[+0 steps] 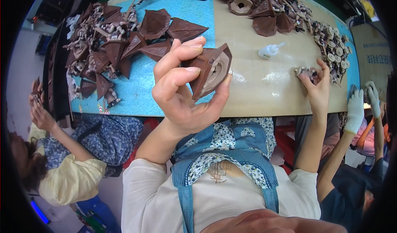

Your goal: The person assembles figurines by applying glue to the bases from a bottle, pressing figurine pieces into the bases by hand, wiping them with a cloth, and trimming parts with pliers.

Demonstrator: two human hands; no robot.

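My left hand is raised above the table's near edge, its fingers and thumb closed round a brown cone-shaped piece. The cone's tan underside, with a dark hole in its middle, is turned toward the right. Out to the right, my right hand pinches a small tan-and-grey figure piece low over the table. A white squeeze bottle with a narrow tip lies between the two hands, touched by neither.
Brown cones and small figures pile up at left and at the far right. Round cream spiral pieces cluster beyond my right hand, near a cardboard box. Co-workers sit on both sides; one wears white gloves.
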